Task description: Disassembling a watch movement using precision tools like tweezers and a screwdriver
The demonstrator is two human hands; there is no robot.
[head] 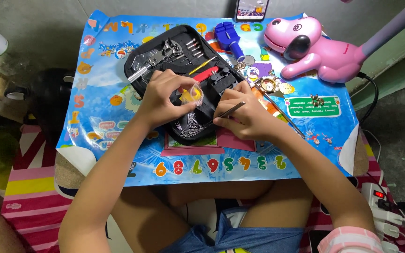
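A black tool case (141, 60) lies open on a small table covered with a colourful sheet (104, 79). My left hand (161, 97) rests on the case and pinches a small clear plastic bag with yellow in it (192, 94). My right hand (243, 114) holds metal tweezers (225, 113) whose tips point left at a loose pile of thin metal pins (189, 124) in the case's near part. A red-handled tool (206, 73) and several silver tools lie in the case beyond my hands.
A pink dog-shaped lamp (305, 47) stands at the back right, a blue tool (228, 38) and a phone (251, 9) at the back. Watch parts (269, 85) lie right of the case. A power strip (379, 201) is on the floor, right.
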